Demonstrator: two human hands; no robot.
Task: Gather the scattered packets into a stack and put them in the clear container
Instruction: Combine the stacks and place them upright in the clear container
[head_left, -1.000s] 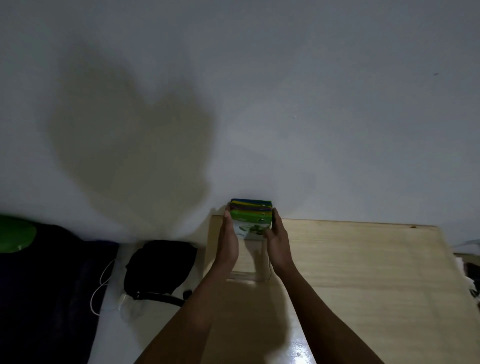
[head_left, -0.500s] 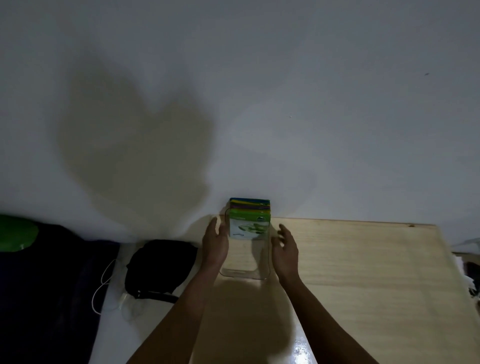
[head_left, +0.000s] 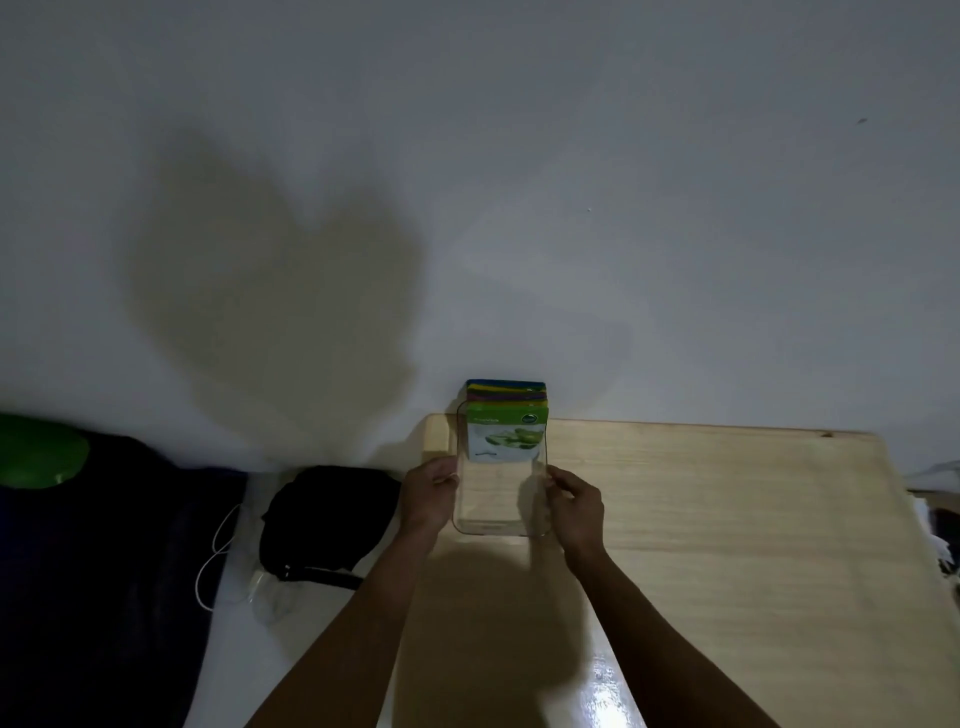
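Note:
A clear container (head_left: 496, 512) stands on the wooden table (head_left: 701, 519) near its far left corner, against the wall. A stack of packets (head_left: 506, 421) stands upright inside its far end; the front packet is green and white, and blue, yellow and purple edges show behind it. My left hand (head_left: 428, 493) grips the container's left wall with its fingertips. On the opposite wall my right hand (head_left: 574, 501) holds the container the same way. Neither hand touches the packets.
A black bag (head_left: 327, 514) with a strap lies left of the table, with a white cable (head_left: 218, 561) beside it. A green object (head_left: 41, 449) sits on dark fabric at the far left. The white wall (head_left: 519, 208) rises directly behind the table.
My hands let go of the packet stack, opened, drew back toward me, and now grip the container's sides lower down. The packets stay in the container.

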